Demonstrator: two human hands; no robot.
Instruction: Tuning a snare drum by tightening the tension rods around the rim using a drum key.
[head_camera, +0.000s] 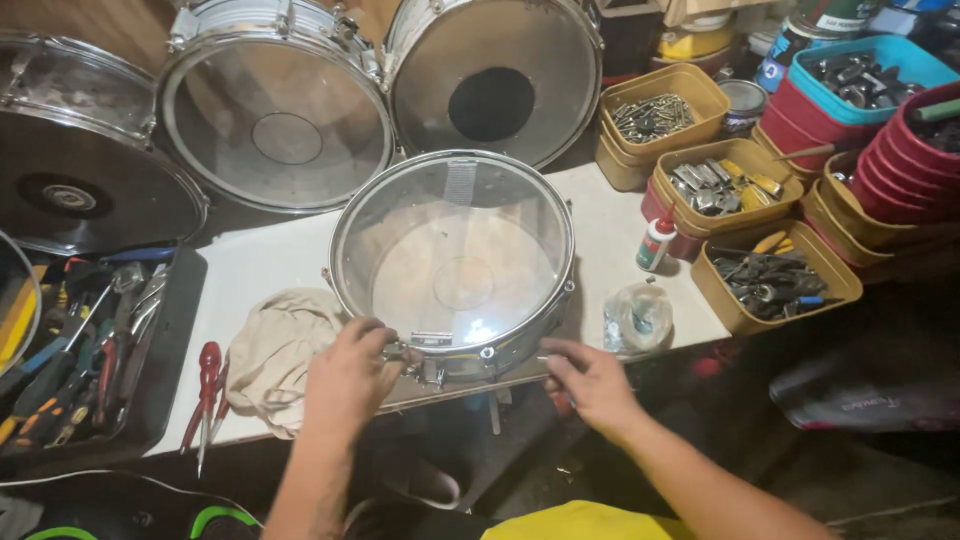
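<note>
I see the white tabletop carrying a chrome snare drum at the middle of its front edge, clear head facing up. A beige cloth lies just beside the drum toward the front left corner. My left hand has its grip closed on the strainer hardware on the near shell. My right hand pinches a thin metal part, too small to identify, against the shell at the front edge.
</note>
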